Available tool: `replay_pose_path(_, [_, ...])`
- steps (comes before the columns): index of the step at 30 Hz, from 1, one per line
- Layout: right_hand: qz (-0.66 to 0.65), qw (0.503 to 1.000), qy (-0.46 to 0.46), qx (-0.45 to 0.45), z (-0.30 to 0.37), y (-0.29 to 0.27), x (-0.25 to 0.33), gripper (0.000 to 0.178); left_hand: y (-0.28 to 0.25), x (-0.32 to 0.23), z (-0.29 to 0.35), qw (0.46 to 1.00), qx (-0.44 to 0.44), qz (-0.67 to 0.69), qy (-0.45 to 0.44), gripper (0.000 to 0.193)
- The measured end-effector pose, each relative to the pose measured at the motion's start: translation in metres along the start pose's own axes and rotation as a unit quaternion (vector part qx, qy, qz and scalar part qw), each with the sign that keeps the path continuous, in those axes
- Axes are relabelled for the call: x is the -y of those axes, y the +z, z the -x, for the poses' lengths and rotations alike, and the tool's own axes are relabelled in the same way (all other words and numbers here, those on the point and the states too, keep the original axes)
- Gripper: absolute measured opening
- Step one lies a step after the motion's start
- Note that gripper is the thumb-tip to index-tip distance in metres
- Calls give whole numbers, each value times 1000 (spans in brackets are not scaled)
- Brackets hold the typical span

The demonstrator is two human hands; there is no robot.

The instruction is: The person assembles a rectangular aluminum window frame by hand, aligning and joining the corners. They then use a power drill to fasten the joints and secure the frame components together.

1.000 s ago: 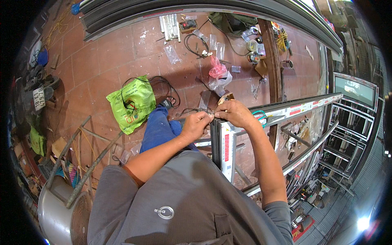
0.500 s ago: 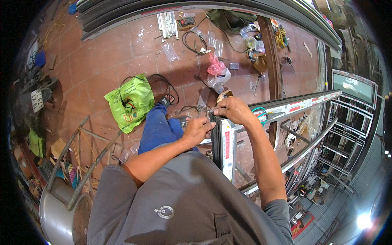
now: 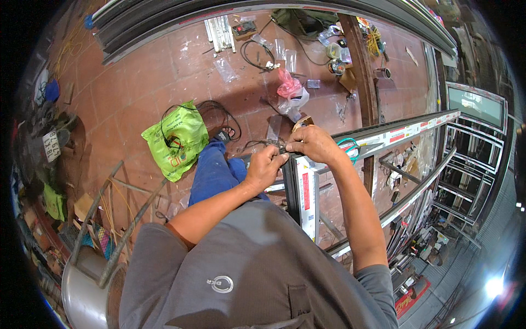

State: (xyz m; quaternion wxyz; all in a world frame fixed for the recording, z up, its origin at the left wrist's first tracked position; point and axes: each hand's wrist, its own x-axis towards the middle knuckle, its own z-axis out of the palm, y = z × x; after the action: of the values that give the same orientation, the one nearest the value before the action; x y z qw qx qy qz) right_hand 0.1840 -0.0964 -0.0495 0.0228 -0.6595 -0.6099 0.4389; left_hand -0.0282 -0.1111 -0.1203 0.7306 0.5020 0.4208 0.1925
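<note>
My left hand and my right hand meet at the near-left corner of a dark metal frame with white protective film. Both are closed, fingertips pinched together around a small dark piece at the corner's top. Its kind is mostly hidden by the fingers. Thin dark strands lie just left of the fingertips. Beside my right wrist, a teal looped handle rests on the frame's far bar, apart from the hand.
A green plastic bag lies on the tiled floor at left. Pink and white bags lie beyond my hands. Long dark profiles span the far side. A metal stand and a round steel container are at lower left.
My left hand has shifted slightly up, its fingertips now against those of my right hand. The small dark piece shows more between them. The view has tilted a little.
</note>
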Motion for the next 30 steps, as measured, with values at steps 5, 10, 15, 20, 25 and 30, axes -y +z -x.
replay_pose_path(5, [-19, 1000, -5, -10, 3, 2, 0, 22, -5, 7, -5, 999, 13, -28, 21, 32])
replay_pose_path(10, [-28, 997, -28, -70, 7, 1, 7, 22, -14, 3, -11, 998, 58, -1, 5, 28])
replay_pose_path(15, [-243, 907, 6, -344, 59, 6, 33, 22, -27, -12, -18, 993, 112, 15, -17, 28])
replay_pose_path(20, [-276, 779, 187, -531, 169, 67, 24, 18, -22, -50, -55, 959, 224, -166, 50, 52])
replay_pose_path(25, [-307, 564, 344, -685, 270, 180, 33, 20, 23, -91, -93, 821, 364, -441, 3, 85])
replay_pose_path(30, [-247, 151, 503, -814, 348, 331, 52, 30, 32, -83, -95, 857, 433, -238, -148, 63])
